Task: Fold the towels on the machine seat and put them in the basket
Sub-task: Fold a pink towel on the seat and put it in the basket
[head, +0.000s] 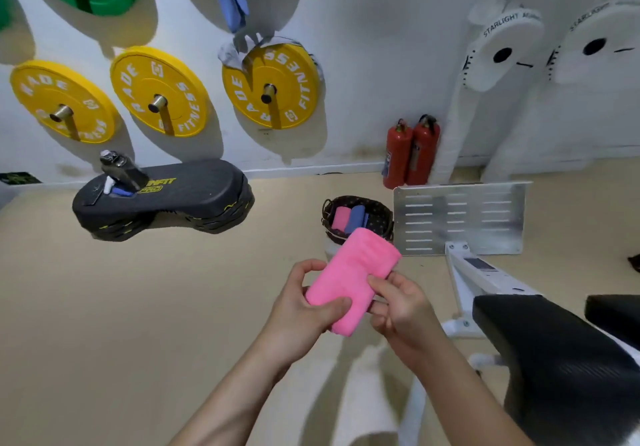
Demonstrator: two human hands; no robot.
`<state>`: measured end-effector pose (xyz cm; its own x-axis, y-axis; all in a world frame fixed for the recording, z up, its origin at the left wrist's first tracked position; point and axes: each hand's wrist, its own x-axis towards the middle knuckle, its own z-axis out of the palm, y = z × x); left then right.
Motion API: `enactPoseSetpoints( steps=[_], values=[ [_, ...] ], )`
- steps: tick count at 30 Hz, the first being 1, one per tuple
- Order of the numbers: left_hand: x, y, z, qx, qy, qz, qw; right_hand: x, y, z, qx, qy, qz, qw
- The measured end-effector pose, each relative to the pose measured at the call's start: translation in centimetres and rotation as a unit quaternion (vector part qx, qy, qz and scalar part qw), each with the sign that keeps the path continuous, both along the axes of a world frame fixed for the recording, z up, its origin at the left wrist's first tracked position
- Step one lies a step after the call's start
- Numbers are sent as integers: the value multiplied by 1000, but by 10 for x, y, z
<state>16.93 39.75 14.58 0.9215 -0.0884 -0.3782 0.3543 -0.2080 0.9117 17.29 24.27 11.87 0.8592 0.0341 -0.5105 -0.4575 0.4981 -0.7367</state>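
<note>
A folded pink towel is held in the air in front of me, above the floor. My left hand grips its near left edge, thumb on top. My right hand pinches its right side. Just beyond the towel, a dark woven basket stands on the floor with a folded pink towel and a folded blue towel inside. The black machine seat is at the lower right; no towel shows on its visible part.
A perforated metal footplate and white machine frame stand right of the basket. Two red fire extinguishers lean at the wall. A black step platform lies at the left. Yellow weight plates hang on the wall.
</note>
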Motion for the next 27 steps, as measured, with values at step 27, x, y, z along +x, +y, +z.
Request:
enactPoseSetpoints(
  steps=[27],
  values=[
    [448,-28,-129,235,-159,-491,824,322,7,-109,-470,53,-10,881]
  ],
)
